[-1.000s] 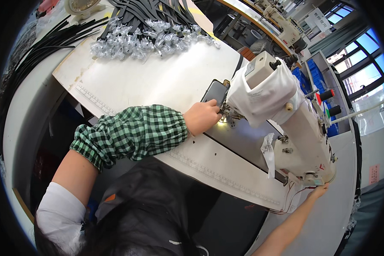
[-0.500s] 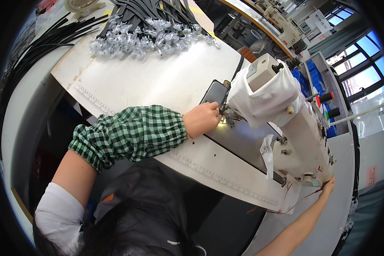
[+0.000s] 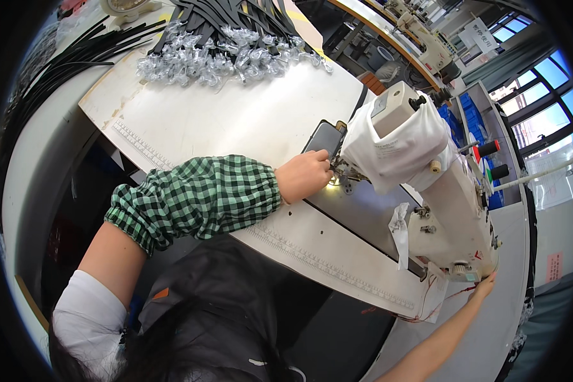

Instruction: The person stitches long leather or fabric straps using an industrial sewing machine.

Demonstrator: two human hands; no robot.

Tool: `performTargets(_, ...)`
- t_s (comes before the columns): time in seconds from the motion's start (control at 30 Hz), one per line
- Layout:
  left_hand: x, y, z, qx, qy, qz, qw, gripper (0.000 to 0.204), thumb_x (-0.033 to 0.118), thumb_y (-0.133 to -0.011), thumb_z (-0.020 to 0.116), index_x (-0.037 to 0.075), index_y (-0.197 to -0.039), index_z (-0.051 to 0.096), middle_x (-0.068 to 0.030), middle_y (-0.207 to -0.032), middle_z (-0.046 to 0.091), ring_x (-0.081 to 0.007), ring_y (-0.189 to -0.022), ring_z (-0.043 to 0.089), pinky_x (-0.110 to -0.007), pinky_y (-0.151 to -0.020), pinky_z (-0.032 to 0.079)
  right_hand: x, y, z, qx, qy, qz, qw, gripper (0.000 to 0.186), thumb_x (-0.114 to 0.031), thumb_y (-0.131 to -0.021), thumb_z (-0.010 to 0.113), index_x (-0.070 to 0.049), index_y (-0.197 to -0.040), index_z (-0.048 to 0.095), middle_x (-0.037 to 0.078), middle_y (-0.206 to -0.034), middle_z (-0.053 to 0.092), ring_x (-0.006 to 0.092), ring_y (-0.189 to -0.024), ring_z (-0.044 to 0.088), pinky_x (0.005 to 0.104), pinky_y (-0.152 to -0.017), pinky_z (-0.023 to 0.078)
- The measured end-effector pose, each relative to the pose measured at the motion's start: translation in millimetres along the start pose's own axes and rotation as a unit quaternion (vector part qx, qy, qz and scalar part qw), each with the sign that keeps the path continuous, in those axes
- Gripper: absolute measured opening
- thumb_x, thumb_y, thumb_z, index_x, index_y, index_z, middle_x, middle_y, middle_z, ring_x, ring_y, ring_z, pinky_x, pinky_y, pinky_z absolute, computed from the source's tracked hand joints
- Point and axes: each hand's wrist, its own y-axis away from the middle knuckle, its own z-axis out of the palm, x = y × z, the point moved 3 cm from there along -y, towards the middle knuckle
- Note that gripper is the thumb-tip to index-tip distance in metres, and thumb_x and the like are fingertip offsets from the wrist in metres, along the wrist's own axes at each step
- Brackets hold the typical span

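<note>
A white sewing machine (image 3: 449,191) stands on the white table, its head wrapped in a white cloth (image 3: 388,149). My left hand (image 3: 304,177) is at the lit needle area, beside the metal bed plate (image 3: 360,213). Its fingers are curled together, and whatever they may pinch is hidden. A green-black checked sleeve cover (image 3: 197,197) wraps that forearm. At the machine's far right end, my right hand (image 3: 486,285) reaches around behind the body, where the handwheel side is. Its fingers are mostly hidden there.
Black straps (image 3: 204,22) with clear plastic-wrapped ends (image 3: 223,60) are heaped at the table's back. More black strips (image 3: 63,70) lie at left. Thread spools (image 3: 488,148) stand beside the machine. Red threads (image 3: 426,312) trail near its base, and printed rulers (image 3: 337,270) edge the table.
My right hand has slid slightly down along the machine's end. My left hand stays at the needle area, nearly unchanged. The whole view has shifted a little.
</note>
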Motion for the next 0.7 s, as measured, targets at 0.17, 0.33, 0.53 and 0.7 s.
performTargets(0.17, -1, 1, -1, -0.006, -0.001, 0.001, 1.0, 0.011, 0.006, -0.065, 0.057, 0.003, -0.075, 0.059, -0.0026, -0.073, 0.053, -0.0176, -0.076, 0.047, -0.025, -0.066, 0.045, 14, 10, 7, 0.023, -0.076, 0.002, 0.997, 0.054, -0.046, -0.092, 0.035, 0.003, -0.108, 0.049, 0.013, -0.106, 0.055, 0.0231, -0.093, 0.056, 0.034, -0.077, 0.048)
performTargets(0.33, 4, 2, 2, -0.004, -0.026, 0.0, 1.0, 0.012, 0.007, -0.065, 0.057, 0.003, -0.076, 0.059, -0.0029, -0.074, 0.053, -0.0179, -0.076, 0.047, -0.026, -0.066, 0.045, 20, 15, 8, 0.087, -0.029, -0.017, 0.996, 0.056, -0.043, -0.093, 0.033, 0.007, -0.115, 0.047, 0.013, -0.109, 0.055, 0.0234, -0.099, 0.052, 0.0333, -0.086, 0.04)
performTargets(0.53, 3, 2, -2, -0.001, -0.03, 0.013, 0.999, 0.014, 0.006, -0.065, 0.057, 0.001, -0.078, 0.059, -0.0032, -0.073, 0.053, -0.018, -0.077, 0.048, -0.027, -0.067, 0.044, -14, -8, 2, 0.072, 0.109, -0.101, 0.986, 0.052, -0.041, -0.092, 0.034, 0.005, -0.114, 0.049, 0.015, -0.107, 0.057, 0.0247, -0.095, 0.055, 0.0334, -0.081, 0.043)
performTargets(0.7, 3, -1, -1, -0.024, -0.014, 0.04, 0.999, 0.015, 0.007, -0.065, 0.057, 0.001, -0.078, 0.059, -0.0037, -0.072, 0.053, -0.018, -0.076, 0.047, -0.027, -0.067, 0.044, 3, -24, -15, 0.055, 0.069, -0.051, 0.995, 0.049, -0.039, -0.092, 0.038, 0.002, -0.116, 0.048, 0.011, -0.103, 0.058, 0.0188, -0.083, 0.055, 0.0299, -0.073, 0.045)
